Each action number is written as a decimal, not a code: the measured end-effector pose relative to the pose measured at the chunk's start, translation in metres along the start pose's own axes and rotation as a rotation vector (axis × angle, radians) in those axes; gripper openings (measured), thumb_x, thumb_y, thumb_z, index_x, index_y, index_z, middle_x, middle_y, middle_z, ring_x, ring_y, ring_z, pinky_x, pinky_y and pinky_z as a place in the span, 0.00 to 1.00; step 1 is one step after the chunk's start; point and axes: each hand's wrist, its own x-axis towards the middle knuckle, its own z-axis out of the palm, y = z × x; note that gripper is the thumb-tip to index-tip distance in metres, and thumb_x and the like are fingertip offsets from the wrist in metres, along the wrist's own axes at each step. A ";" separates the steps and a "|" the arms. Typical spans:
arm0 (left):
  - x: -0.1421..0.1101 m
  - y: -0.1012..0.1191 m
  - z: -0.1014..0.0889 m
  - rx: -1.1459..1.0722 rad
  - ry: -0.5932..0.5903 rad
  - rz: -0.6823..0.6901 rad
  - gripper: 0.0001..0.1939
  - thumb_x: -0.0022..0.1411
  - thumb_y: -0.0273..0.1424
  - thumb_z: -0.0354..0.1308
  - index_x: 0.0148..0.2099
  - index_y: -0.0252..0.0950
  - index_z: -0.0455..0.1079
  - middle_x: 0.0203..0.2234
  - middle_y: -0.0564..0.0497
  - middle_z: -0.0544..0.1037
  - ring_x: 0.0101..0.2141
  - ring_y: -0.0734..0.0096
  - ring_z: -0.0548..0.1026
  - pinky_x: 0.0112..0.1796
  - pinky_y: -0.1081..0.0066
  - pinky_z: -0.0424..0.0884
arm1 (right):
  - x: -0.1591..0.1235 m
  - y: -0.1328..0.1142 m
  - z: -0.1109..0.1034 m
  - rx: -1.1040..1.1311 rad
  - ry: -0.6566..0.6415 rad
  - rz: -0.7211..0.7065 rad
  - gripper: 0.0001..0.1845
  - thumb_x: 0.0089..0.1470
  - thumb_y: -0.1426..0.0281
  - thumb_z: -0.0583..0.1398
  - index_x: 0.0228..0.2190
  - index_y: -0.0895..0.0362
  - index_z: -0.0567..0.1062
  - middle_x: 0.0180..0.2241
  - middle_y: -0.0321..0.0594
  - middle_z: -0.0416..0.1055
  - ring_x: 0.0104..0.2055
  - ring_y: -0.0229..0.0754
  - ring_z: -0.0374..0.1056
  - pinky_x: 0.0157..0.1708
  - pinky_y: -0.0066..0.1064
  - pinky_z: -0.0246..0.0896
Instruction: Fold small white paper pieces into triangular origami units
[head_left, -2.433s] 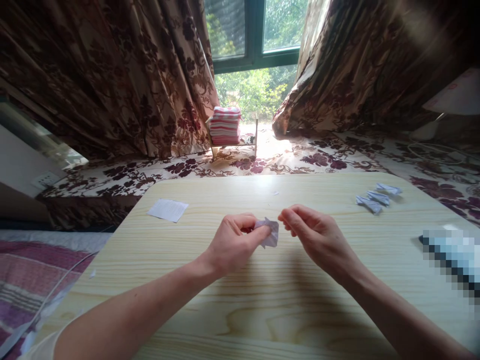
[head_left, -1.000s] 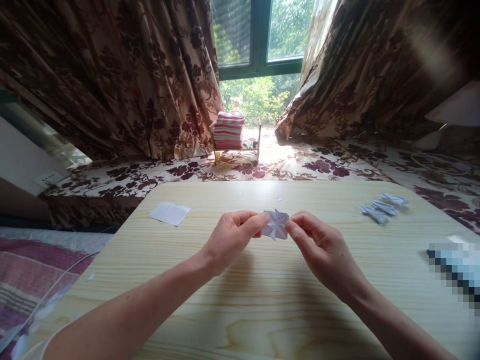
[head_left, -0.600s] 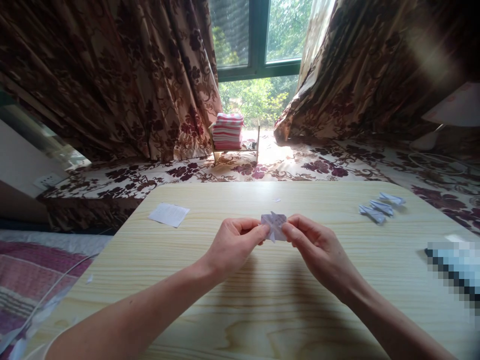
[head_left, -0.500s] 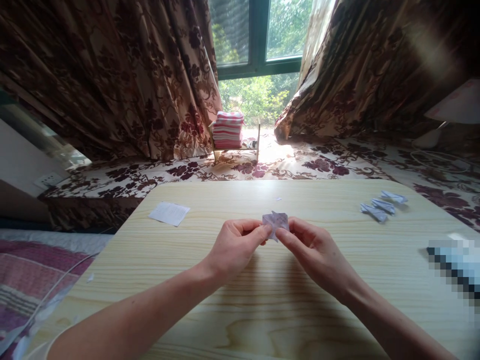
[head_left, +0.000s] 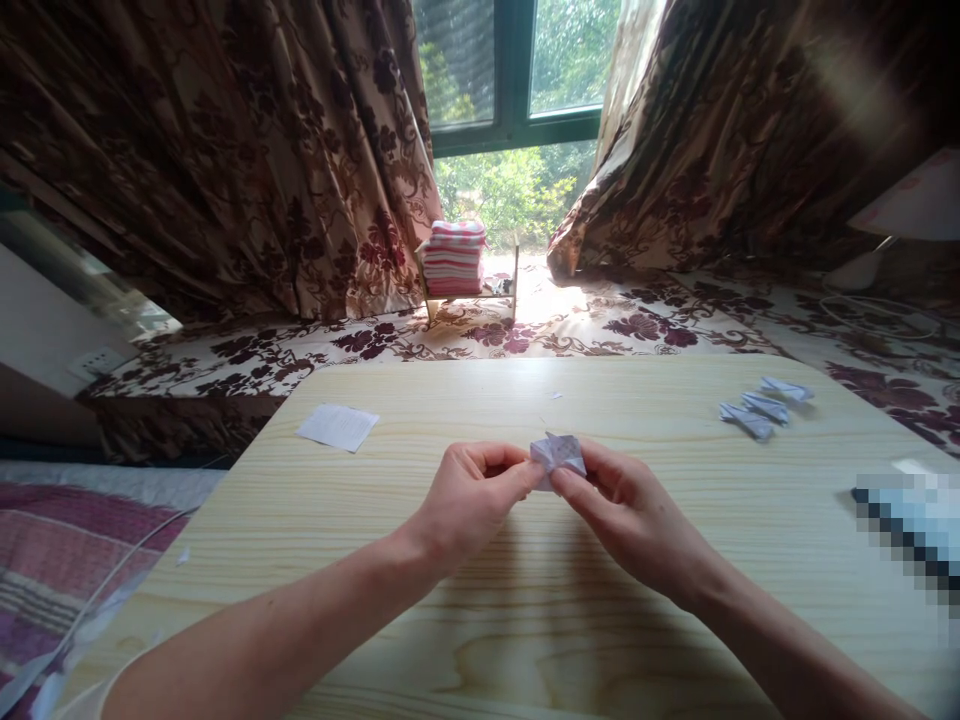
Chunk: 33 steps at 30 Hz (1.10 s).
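A small piece of folded paper (head_left: 559, 454), greyish white with pointed flaps, is held above the table between both hands. My left hand (head_left: 480, 482) pinches its left side, thumb on the near face. On the other side my right hand (head_left: 613, 492) grips the right part, its thumb near the lower middle. The fingers behind the paper are mostly hidden. Several folded paper pieces (head_left: 765, 408) lie grouped at the table's far right. At the left a flat printed sheet of paper (head_left: 337, 427) rests on the wood.
The pale wooden table (head_left: 375, 620) fills the foreground. A tiny paper scrap (head_left: 556, 396) lies beyond my hands. A pixelated dark-edged object (head_left: 911, 530) is at the right edge. Behind, a small rack holds folded striped cloths (head_left: 454, 258) on the window seat, near a lamp (head_left: 915, 200).
The folded paper has tilted and moved slightly down and right, and its flaps stand out more. Both hands have kept their pinch on it.
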 end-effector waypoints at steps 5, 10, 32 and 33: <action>0.003 0.001 -0.002 -0.013 -0.009 -0.023 0.09 0.49 0.30 0.62 0.22 0.31 0.71 0.19 0.54 0.70 0.26 0.76 0.65 0.31 0.72 0.60 | 0.001 0.002 -0.005 0.039 -0.036 0.008 0.12 0.58 0.64 0.55 0.31 0.56 0.75 0.26 0.36 0.67 0.28 0.39 0.61 0.35 0.33 0.62; 0.004 -0.002 -0.003 -0.065 0.001 -0.017 0.11 0.49 0.34 0.65 0.28 0.29 0.74 0.23 0.50 0.75 0.28 0.74 0.69 0.33 0.72 0.64 | 0.000 0.001 -0.003 -0.019 -0.052 -0.011 0.14 0.56 0.62 0.57 0.24 0.56 0.72 0.23 0.36 0.66 0.31 0.41 0.64 0.33 0.32 0.62; 0.004 -0.003 -0.003 0.000 0.015 0.013 0.12 0.52 0.34 0.63 0.27 0.29 0.70 0.22 0.52 0.72 0.26 0.77 0.66 0.31 0.73 0.63 | 0.001 0.001 -0.006 -0.005 -0.001 0.037 0.15 0.57 0.60 0.55 0.25 0.57 0.70 0.25 0.37 0.65 0.29 0.40 0.61 0.30 0.33 0.55; 0.003 -0.003 -0.003 0.013 0.010 0.016 0.11 0.53 0.34 0.62 0.27 0.29 0.70 0.22 0.52 0.71 0.26 0.77 0.66 0.30 0.73 0.62 | 0.001 0.001 -0.005 -0.008 -0.005 0.031 0.15 0.57 0.60 0.54 0.25 0.57 0.70 0.25 0.37 0.65 0.29 0.40 0.61 0.30 0.33 0.55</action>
